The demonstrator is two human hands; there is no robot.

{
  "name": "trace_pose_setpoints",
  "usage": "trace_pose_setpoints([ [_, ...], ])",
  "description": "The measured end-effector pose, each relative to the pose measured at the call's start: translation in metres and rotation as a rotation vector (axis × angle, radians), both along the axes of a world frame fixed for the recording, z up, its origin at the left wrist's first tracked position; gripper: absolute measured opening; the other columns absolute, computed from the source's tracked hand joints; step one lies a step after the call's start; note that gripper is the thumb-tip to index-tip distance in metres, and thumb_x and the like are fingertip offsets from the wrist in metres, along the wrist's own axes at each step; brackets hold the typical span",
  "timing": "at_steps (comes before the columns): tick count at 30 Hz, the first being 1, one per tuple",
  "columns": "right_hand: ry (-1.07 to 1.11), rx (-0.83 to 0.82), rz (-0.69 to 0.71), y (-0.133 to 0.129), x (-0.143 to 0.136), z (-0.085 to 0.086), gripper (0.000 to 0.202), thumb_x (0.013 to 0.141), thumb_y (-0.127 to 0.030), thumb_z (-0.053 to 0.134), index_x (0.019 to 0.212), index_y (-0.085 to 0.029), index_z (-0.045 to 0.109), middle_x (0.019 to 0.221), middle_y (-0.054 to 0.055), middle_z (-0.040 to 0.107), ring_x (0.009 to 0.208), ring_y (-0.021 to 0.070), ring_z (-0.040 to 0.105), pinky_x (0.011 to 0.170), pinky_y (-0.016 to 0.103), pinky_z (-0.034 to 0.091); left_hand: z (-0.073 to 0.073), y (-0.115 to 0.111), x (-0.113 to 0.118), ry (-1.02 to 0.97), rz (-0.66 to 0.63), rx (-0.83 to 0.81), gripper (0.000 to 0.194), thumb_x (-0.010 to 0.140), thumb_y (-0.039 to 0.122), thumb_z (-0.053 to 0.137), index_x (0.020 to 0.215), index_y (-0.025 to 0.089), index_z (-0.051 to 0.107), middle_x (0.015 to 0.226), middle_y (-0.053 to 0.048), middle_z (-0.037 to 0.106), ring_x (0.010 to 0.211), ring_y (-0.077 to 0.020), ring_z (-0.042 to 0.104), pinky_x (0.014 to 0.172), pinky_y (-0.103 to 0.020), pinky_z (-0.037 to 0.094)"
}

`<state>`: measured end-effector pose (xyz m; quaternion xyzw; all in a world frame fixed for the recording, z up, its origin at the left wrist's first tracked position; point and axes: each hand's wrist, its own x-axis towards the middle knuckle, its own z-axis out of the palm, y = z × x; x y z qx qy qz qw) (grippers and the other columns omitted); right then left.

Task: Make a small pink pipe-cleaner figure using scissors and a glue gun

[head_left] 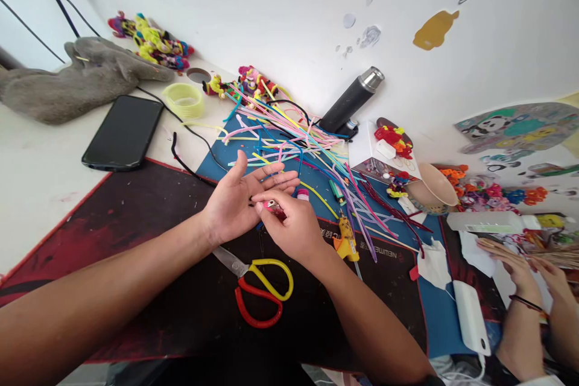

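Left hand [235, 202]: palm up, fingers open and slightly spread, thumb raised. Right hand [296, 226]: thumb and forefinger pinching a small red piece [279, 212], other fingers curled behind. Piece sits just over the left palm, near the base of the fingers; mostly covered by the grip, so its exact form cannot be told. A dark bit [251, 199] shows at the right fingertips, against the palm; cannot tell whether it is joined to the piece

Scissors [243, 269]: on the dark mat [194, 319], below both hands; one yellow and one red handle loop, blades running under the left wrist. Glue gun [347, 235]: yellow, on the mat to the right of the right hand. Pipe cleaners [265, 110]: many colours, loose heap beyond the hands, on a blue surface. Flask [350, 99]: black, leaning at the heap's far edge, box [362, 160] beside it. Phone [124, 132]: far left, screen dark; yellow coil [183, 102] just beside it. Far right: co-worker's hands [522, 280] at some brown strips [549, 257], power bank [471, 316] near them
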<state>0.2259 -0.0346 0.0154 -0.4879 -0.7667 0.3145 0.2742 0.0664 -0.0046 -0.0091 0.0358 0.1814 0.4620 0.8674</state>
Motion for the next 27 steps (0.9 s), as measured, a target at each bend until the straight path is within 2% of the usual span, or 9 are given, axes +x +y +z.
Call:
trace_pose_setpoints([
  [12,0.030,-0.007,-0.006,0.0002,0.0001,0.0029,0.018,0.103,-0.027,0.066,0.110,-0.027,0.082,0.104,0.002,0.089,0.088,0.0200,0.083,0.084,0.030,0.062,0.0035,0.0005,-0.0007,0.010,-0.002,-0.002,0.075,0.109,0.077,0.047,0.119,0.010,0.080,0.138,-0.026,0.078,0.128,-0.0357,0.076,0.121,-0.049,0.054],
  [17,0.007,0.005,-0.011,-0.0001,0.0005,0.0003,0.015,0.102,-0.027,0.068,0.109,-0.027,0.081,0.107,0.002,0.088,0.093,0.0212,0.083,0.084,0.031,0.061,0.0052,0.0007,0.0002,0.017,0.008,-0.016,0.078,0.110,0.077,0.042,0.117,0.009,0.080,0.135,-0.027,0.079,0.126,-0.0351,0.077,0.120,-0.048,0.055],
  [20,-0.001,0.017,-0.009,-0.0006,-0.0001,-0.0014,0.015,0.102,-0.026,0.069,0.110,-0.027,0.081,0.108,0.002,0.089,0.095,0.0217,0.083,0.087,0.032,0.060,0.0048,0.0007,0.0004,0.016,0.009,-0.011,0.079,0.110,0.078,0.042,0.118,0.009,0.080,0.135,-0.026,0.079,0.126,-0.0346,0.077,0.121,-0.047,0.054],
  [27,-0.035,0.028,-0.023,-0.0008,-0.0012,-0.0047,0.013,0.100,-0.027,0.072,0.109,-0.026,0.082,0.100,0.001,0.088,0.085,0.0214,0.081,0.084,0.032,0.058,0.0045,0.0001,0.0009,0.032,0.015,-0.006,0.078,0.108,0.078,0.047,0.120,0.008,0.079,0.136,-0.026,0.079,0.125,-0.0351,0.077,0.121,-0.049,0.054],
])
